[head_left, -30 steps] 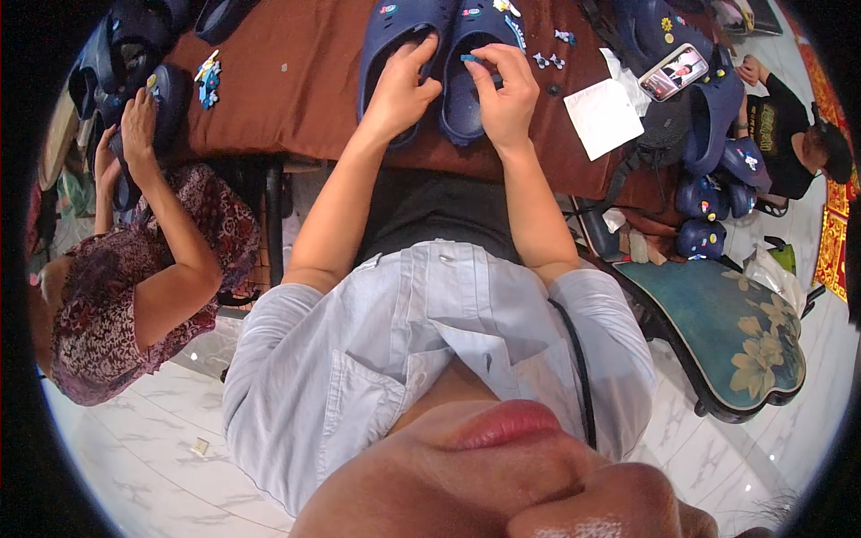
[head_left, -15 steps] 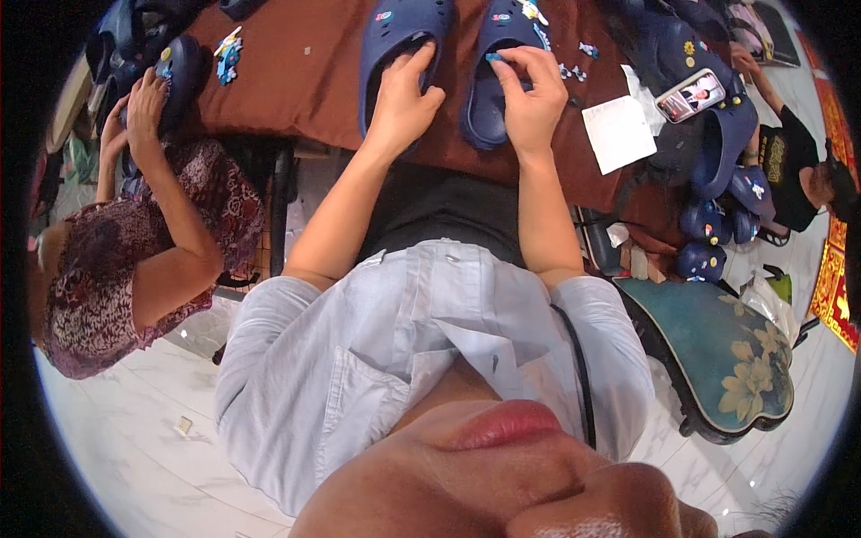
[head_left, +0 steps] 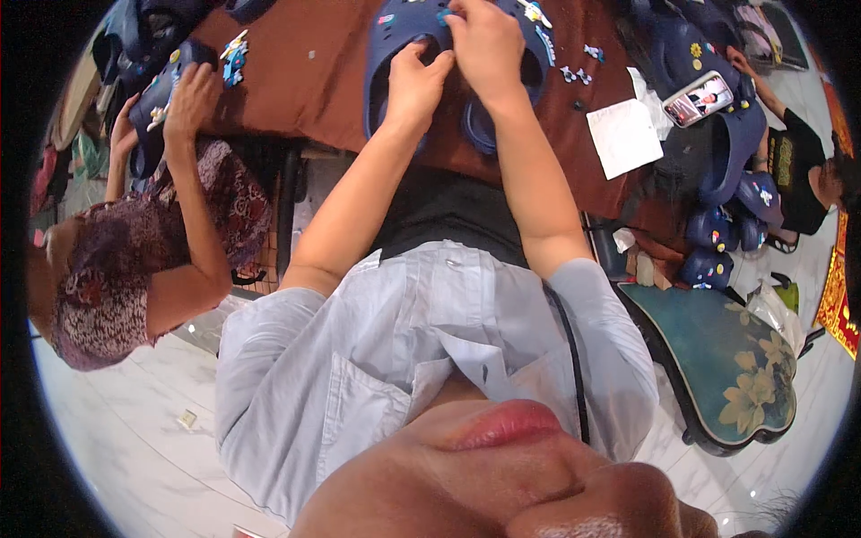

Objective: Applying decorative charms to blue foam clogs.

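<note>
Two navy blue clogs lie side by side at the top, the left clog (head_left: 384, 45) and the right clog (head_left: 481, 130). My left hand (head_left: 417, 85) reaches into the left clog's opening, its fingers curled under the upper and partly hidden there. Over the right side of that same upper, my right hand (head_left: 489, 49) pinches a small blue shoe charm (head_left: 443, 16) between thumb and fingers. My right forearm partly covers the right clog, which carries a white and yellow charm (head_left: 534, 12) and a blue one.
Several small charms (head_left: 592, 52) lie right of the clogs on the brown cloth (head_left: 296, 90). A white paper (head_left: 625, 139) and a phone (head_left: 698, 99) are farther right. At left, a co-worker's hands (head_left: 190, 99) hold another navy clog (head_left: 161, 106). A teal floral stool (head_left: 717, 359) stands lower right.
My right hand has moved left, from the right clog to the left one, with the blue charm in its pinch. My left hand stays in the left clog. The co-worker's clog has tilted.
</note>
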The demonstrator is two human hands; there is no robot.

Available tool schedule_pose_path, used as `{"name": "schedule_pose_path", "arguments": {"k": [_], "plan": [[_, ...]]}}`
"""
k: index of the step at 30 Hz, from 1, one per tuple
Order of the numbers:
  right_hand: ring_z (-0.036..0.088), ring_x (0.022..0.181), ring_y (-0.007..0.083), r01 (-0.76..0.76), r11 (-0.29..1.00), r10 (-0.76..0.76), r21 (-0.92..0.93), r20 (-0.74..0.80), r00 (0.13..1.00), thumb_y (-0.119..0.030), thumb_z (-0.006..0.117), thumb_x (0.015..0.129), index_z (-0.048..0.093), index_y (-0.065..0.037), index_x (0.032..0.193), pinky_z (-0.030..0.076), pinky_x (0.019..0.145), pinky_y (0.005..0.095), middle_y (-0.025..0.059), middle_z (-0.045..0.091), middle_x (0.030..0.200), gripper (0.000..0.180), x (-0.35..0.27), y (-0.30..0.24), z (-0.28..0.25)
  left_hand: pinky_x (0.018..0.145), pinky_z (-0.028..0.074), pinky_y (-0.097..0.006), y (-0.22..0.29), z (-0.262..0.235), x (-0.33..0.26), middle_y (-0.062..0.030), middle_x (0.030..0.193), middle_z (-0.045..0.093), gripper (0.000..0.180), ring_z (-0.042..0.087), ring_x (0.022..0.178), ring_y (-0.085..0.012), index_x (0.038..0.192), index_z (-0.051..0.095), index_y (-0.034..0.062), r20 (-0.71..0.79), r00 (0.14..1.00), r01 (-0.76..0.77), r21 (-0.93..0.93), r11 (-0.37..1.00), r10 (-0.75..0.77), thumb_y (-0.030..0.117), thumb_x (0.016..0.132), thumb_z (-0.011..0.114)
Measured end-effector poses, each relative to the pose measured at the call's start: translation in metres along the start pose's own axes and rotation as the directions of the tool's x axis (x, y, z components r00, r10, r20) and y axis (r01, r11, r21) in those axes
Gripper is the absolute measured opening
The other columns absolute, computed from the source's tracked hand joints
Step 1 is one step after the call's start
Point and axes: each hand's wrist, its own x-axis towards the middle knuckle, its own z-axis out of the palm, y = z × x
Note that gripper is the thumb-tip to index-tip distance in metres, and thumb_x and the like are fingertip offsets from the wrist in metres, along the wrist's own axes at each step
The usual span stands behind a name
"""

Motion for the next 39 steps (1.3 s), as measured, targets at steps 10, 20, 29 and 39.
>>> {"name": "schedule_pose_path", "arguments": {"k": [10,20,29,39], "plan": [[0.065,0.094,0.0378,0.119,0.973,-0.113,-0.199,0.041,0.993,-0.008,0.063,0.090,0.067,-0.004,0.094,0.051,0.081,0.0482,0.0178,0.068,0.093,0.007,-0.012,-0.005,0.014,0.106,0.046,-0.035,0.002,-0.015,-0.002,-0.0293,0.131,0.063,0.058,0.062,0.124,-0.0306,0.134,0.054,-0.0171,-0.011,1.000,0.004,0.161,0.987,-0.002,0.007,0.083,0.067],[0.064,0.089,0.0318,0.159,0.977,-0.175,-0.141,-0.115,0.978,-0.008,0.066,0.082,0.073,-0.005,0.088,0.054,0.078,0.0432,0.0115,0.070,0.086,0.010,-0.020,0.017,0.033,0.099,0.048,-0.034,-0.001,-0.014,0.000,-0.0246,0.124,0.066,0.054,0.064,0.115,-0.0258,0.132,0.056,-0.0158,0.054,0.999,-0.010,0.077,0.997,0.005,0.006,0.083,0.066],[0.066,0.090,0.0311,0.231,0.972,-0.234,-0.050,-0.056,0.971,-0.006,0.066,0.080,0.078,-0.004,0.089,0.055,0.081,0.0428,0.0114,0.073,0.089,0.015,-0.023,0.008,0.017,0.098,0.048,-0.034,-0.007,-0.017,0.002,-0.0244,0.120,0.068,0.052,0.065,0.111,-0.0258,0.129,0.058,-0.0153,0.033,0.998,-0.054,0.114,0.992,0.051,0.010,0.084,0.066],[0.065,0.088,0.0306,0.294,0.954,-0.295,-0.056,-0.005,0.956,-0.005,0.064,0.076,0.073,-0.003,0.092,0.054,0.080,0.0425,0.0099,0.070,0.087,0.018,-0.026,0.009,0.010,0.095,0.049,-0.033,-0.008,-0.013,0.000,-0.0222,0.120,0.067,0.047,0.063,0.111,-0.0244,0.126,0.057,-0.0168,-0.013,0.997,-0.076,0.195,0.978,0.080,0.008,0.087,0.065]]}}
